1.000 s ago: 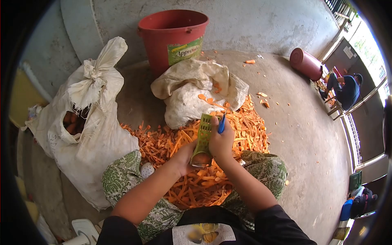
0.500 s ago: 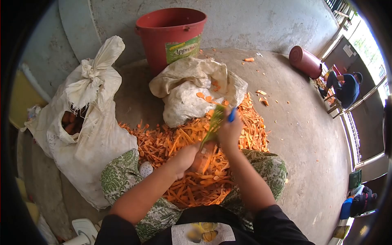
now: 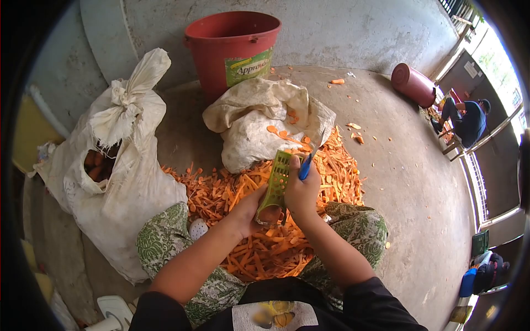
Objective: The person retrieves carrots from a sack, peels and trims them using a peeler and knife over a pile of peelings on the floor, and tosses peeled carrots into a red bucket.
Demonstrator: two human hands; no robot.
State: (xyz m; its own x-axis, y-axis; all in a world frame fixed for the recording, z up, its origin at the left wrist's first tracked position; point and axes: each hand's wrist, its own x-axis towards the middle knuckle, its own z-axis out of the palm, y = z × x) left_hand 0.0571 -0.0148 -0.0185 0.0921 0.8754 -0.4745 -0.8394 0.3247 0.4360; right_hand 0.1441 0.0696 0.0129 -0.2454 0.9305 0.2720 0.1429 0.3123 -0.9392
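My left hand [image 3: 246,214] is closed around a carrot [image 3: 270,214], whose near end shows below a green slotted plastic peeler [image 3: 277,175]. The peeler lies along the carrot, its lower end against it. My right hand [image 3: 303,193] grips the peeler and also keeps a small knife with a blue handle [image 3: 305,167] between its fingers, blade pointing up and away. Much of the carrot is hidden by the peeler and my left hand. Beneath both hands spreads a heap of carrot peelings [image 3: 265,256].
A white sack [image 3: 132,204] with carrots visible through a hole stands at left. Behind the heap lies a crumpled sack [image 3: 248,146], then a red bucket [image 3: 204,60]. Another bucket [image 3: 411,84] lies tipped over near a seated person [image 3: 472,122] at right.
The right hand and peeler have drawn down toward me along the carrot. The carrot has tilted, so its near end now faces me. The knife is still in the right hand.
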